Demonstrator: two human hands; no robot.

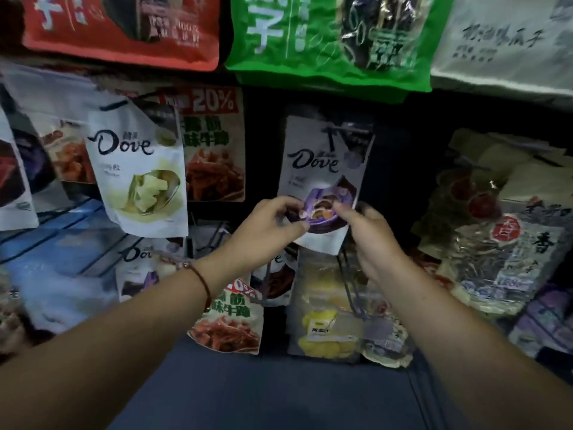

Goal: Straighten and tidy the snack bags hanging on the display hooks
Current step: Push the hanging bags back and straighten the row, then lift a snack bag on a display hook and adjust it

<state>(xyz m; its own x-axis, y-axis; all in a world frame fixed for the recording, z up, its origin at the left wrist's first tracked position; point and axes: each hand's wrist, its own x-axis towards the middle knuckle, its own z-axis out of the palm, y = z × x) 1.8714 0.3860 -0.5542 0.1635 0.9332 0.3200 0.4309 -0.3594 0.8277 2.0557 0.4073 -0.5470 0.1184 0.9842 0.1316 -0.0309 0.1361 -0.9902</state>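
- Grip state: left hand (pixel 273 221) and right hand (pixel 366 225) each pinch the lower edge of the purple Dove bag (pixel 322 169), which hangs tilted on its hook (pixel 344 131).
- Step in hand, as judged: squaring this bag.
- Next move calls for levelling it, then releasing.
- Hard to make out: hook seating is blurred; lower bags are partly covered.

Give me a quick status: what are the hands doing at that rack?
Left hand and right hand both pinching the purple Dove bag at its lower part. Bag on its hook, slightly tilted. Nothing in the way.
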